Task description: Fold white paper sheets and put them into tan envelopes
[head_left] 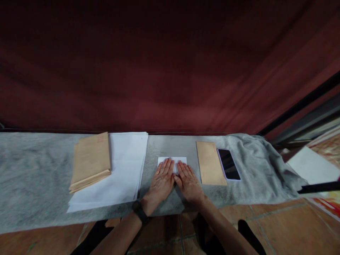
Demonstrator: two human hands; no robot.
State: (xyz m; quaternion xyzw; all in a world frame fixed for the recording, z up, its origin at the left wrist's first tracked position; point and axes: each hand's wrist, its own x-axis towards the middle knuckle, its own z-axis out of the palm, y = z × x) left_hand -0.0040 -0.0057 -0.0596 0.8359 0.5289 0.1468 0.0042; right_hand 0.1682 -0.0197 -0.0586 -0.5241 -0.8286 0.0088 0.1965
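Both my hands lie flat on a small white piece of paper (166,159), which looks folded, at the middle of the grey cloth. My left hand (164,177), with a dark watch on its wrist, presses the paper's left part with fingers stretched out. On the right part rests my right hand (188,181), its fingers also straight and the two thumbs nearly touching. Much of the paper is hidden under them. To the right lies a single brown envelope (211,163). A stack of brown envelopes (91,156) sits on large white sheets (124,166) to the left.
A phone with a lilac case (228,164) lies right of the single envelope. The grey cloth (34,177) covers a narrow surface and bunches up at its right end. Behind it hangs a dark red curtain (159,88). Below is a tiled floor (287,226).
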